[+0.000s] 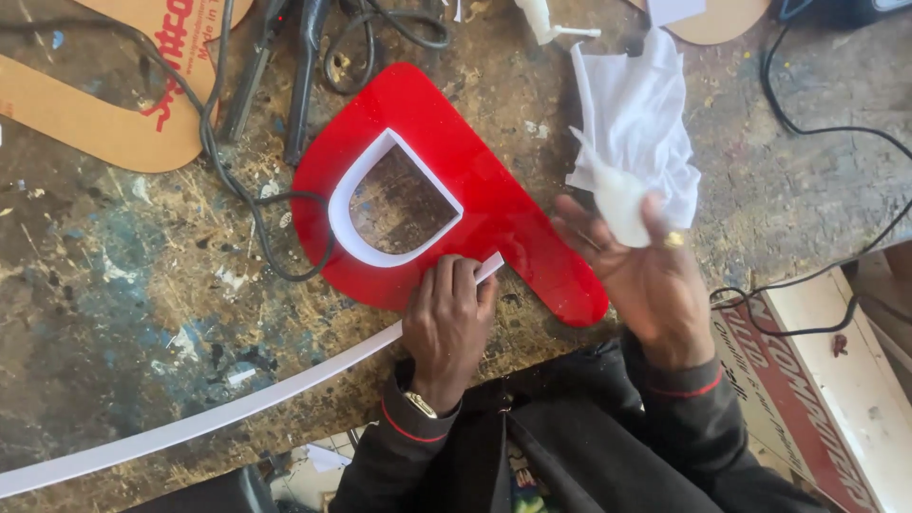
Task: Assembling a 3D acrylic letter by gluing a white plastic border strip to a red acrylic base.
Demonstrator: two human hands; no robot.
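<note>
White edging already lines the red letter [494, 204] hole, long white strip [237, 408] still loose under flat-pressed left hand [446, 323] fingers, right hand [646, 275] pinching crumpled white cloth [636, 123].

A flat brown cardboard piece [114, 104] with red print is seen at the top left of the bench. A long white box [836, 380] with a red printed band is placed at the lower right.

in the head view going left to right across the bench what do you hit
cardboard cutout → black cable → red letter panel → white cloth held in the right hand → red and white box
</note>
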